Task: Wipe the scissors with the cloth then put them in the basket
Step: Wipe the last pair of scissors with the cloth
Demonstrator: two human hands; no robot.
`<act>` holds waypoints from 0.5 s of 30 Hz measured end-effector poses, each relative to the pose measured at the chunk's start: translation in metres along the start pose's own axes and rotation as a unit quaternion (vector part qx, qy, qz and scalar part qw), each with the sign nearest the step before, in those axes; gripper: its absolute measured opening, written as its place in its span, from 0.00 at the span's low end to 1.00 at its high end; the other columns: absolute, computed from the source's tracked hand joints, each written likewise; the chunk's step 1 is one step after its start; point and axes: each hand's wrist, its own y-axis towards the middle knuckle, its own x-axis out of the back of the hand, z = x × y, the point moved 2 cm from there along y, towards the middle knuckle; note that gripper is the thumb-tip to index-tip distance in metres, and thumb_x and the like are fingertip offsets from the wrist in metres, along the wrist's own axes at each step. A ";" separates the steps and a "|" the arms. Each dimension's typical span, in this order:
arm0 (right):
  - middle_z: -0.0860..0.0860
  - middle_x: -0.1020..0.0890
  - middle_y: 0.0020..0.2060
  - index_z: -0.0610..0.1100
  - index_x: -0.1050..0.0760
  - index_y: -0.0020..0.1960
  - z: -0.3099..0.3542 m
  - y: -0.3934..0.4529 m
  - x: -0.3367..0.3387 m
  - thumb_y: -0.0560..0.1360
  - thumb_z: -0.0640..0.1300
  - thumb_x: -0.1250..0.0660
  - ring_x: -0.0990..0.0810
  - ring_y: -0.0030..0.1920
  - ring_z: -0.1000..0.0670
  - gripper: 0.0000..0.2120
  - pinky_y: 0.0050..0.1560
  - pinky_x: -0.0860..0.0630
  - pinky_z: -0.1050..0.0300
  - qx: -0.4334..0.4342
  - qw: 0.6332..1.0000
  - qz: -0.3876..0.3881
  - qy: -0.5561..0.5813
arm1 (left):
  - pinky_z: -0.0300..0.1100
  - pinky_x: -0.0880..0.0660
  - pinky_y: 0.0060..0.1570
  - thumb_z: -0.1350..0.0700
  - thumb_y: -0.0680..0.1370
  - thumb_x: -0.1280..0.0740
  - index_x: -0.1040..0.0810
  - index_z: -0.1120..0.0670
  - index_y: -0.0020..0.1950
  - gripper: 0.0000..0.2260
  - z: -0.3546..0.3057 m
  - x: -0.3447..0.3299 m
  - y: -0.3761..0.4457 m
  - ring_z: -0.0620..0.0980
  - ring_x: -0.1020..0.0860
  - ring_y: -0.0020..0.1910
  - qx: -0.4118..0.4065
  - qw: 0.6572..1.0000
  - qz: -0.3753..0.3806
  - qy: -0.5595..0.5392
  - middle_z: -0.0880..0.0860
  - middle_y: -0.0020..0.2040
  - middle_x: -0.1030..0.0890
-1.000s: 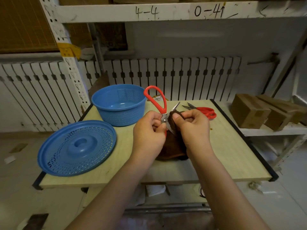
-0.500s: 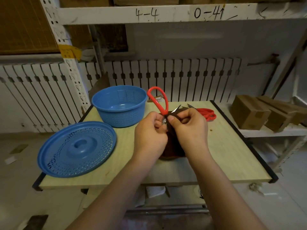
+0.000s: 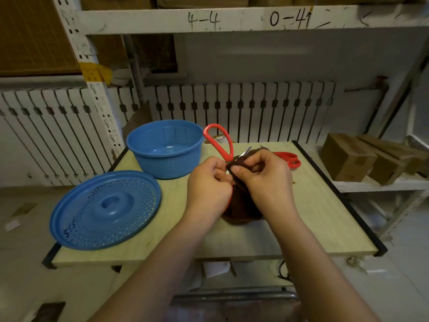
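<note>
Currently the scissors (image 3: 220,145) are held up over the middle of the desk (image 3: 325,217), red loop handle pointing up and away, blades mostly hidden. The left hand (image 3: 210,182) is clenched on the scissors just below the loop; its fingers are curled round the lower handle, which is largely covered. The right hand (image 3: 264,180) is closed on the cloth (image 3: 241,205), with thumb and fingers pinching a dark brown fold against the blades near the pivot. A short bit of bare metal tip is seen past the right hand's fingers. The rest of the cloth hangs down between the two wrists, and its lower end is bunched on the desk.

The basket (image 3: 166,152), blue and round, is set at the far left of the desk, upright, with nothing seen inside. It is just beside the left hand, apart from the scissors. Its lid (image 3: 105,209) is laid flat at the near left corner, overhanging the desk edge, close to the basket.

A second pair (image 3: 289,159) with red handles is lying on the desk behind the right hand, partly hidden by it. Cardboard boxes (image 3: 348,156) are stacked on a shelf to the right of the desk.
</note>
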 end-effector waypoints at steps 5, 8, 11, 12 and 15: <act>0.54 0.24 0.28 0.49 0.28 0.36 -0.003 0.003 -0.005 0.69 0.44 0.24 0.21 0.34 0.50 0.12 0.44 0.21 0.45 -0.053 0.997 -0.042 0.039 | 0.32 0.32 0.35 0.66 0.74 0.33 0.30 0.46 0.38 0.15 -0.001 -0.001 -0.007 0.47 0.28 0.35 -0.079 0.994 -0.034 0.062 0.49 0.33 0.27; 0.52 0.22 0.29 0.48 0.26 0.38 -0.007 0.005 -0.008 0.70 0.44 0.25 0.19 0.35 0.49 0.09 0.43 0.19 0.46 -0.099 0.991 -0.040 0.084 | 0.30 0.33 0.36 0.66 0.74 0.33 0.31 0.45 0.38 0.16 -0.001 0.001 -0.008 0.48 0.26 0.36 -0.082 0.994 -0.040 0.059 0.50 0.35 0.26; 0.48 0.19 0.31 0.43 0.24 0.40 -0.011 0.004 -0.006 0.72 0.41 0.27 0.19 0.34 0.50 0.07 0.38 0.20 0.53 -0.155 0.973 -0.016 0.171 | 0.34 0.30 0.37 0.65 0.75 0.32 0.28 0.46 0.40 0.14 -0.001 0.004 -0.005 0.47 0.25 0.36 -0.051 0.998 -0.022 0.021 0.50 0.34 0.25; 0.47 0.19 0.32 0.40 0.24 0.42 -0.011 0.004 -0.004 0.73 0.40 0.27 0.19 0.32 0.51 0.06 0.35 0.20 0.57 -0.164 0.965 -0.001 0.204 | 0.36 0.30 0.36 0.65 0.75 0.32 0.27 0.47 0.40 0.13 0.000 0.006 -0.004 0.46 0.27 0.34 -0.033 0.999 -0.011 0.000 0.49 0.32 0.26; 0.44 0.19 0.33 0.39 0.24 0.43 -0.013 0.002 0.001 0.72 0.38 0.27 0.19 0.34 0.48 0.06 0.36 0.20 0.55 -0.141 0.966 0.017 0.217 | 0.39 0.32 0.34 0.65 0.76 0.33 0.24 0.50 0.42 0.10 0.002 0.009 0.001 0.44 0.30 0.31 0.029 0.998 0.015 -0.058 0.45 0.29 0.28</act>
